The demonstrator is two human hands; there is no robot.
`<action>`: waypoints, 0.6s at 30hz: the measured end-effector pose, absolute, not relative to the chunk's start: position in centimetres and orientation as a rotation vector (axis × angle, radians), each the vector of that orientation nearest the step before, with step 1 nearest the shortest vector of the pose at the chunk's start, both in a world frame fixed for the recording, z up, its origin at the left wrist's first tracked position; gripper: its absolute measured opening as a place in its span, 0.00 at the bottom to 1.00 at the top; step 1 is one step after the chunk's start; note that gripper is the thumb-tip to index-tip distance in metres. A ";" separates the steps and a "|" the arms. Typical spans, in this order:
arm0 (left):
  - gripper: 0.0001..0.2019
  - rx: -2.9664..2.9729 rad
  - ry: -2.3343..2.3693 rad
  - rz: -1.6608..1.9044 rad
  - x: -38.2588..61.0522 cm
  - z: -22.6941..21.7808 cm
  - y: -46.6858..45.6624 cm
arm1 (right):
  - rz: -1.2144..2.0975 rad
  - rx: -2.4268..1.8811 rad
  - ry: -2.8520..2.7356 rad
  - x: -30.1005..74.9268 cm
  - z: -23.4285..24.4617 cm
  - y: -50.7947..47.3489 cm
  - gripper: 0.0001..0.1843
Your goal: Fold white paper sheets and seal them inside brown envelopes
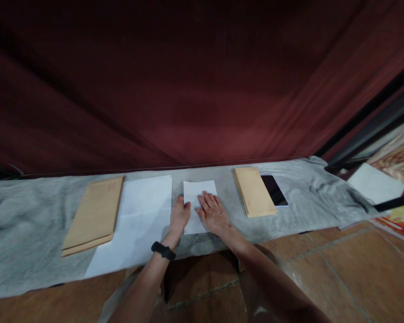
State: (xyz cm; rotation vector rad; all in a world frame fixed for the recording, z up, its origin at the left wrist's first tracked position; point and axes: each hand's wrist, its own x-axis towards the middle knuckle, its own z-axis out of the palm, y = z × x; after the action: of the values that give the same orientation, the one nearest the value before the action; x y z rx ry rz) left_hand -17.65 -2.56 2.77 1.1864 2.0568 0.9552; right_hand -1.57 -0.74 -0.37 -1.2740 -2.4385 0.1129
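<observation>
A narrow white sheet of paper (199, 187) lies in front of me on the grey cloth; whether it is folded I cannot tell. At its left edge is my left hand (181, 215), its fingers curled and closed on that edge, a dark band round the wrist. My right hand (214, 214) lies flat on the paper's right side, fingers stretched out and slightly apart. Larger white sheets (144, 215) lie to the left, partly under a stack of big brown envelopes (96, 211). Right of my hands is a stack of smaller tan envelopes (255, 192).
A dark-screened phone or tablet (274, 190) lies partly under the tan envelopes. The grey cloth (309, 197) covers a long, low surface. Behind it hangs a dark red curtain (202, 112). Brown floor tiles (350, 264) and a colourful printed item (400, 220) are at the right.
</observation>
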 end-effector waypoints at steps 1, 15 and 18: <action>0.12 1.226 2.152 0.864 -17.6 3.3 -2.8 | 0.105 -1.286 -2.437 -1.4 -0.3 -0.7 0.29; 0.31 2.152 2.144 0.474 -12.7 1.2 -4.7 | 0.070 -1.313 -2.533 -0.2 -0.7 -0.7 0.29; 0.33 2.137 2.189 0.474 -13.0 0.6 -5.0 | 0.069 -1.334 -2.486 0.2 -0.7 -0.7 0.29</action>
State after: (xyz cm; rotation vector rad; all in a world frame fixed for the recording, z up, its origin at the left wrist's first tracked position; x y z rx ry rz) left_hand -12.95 -4.95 0.62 2.1374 2.1886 0.4745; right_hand 0.17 -0.72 -0.72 -1.3340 -2.4862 0.0693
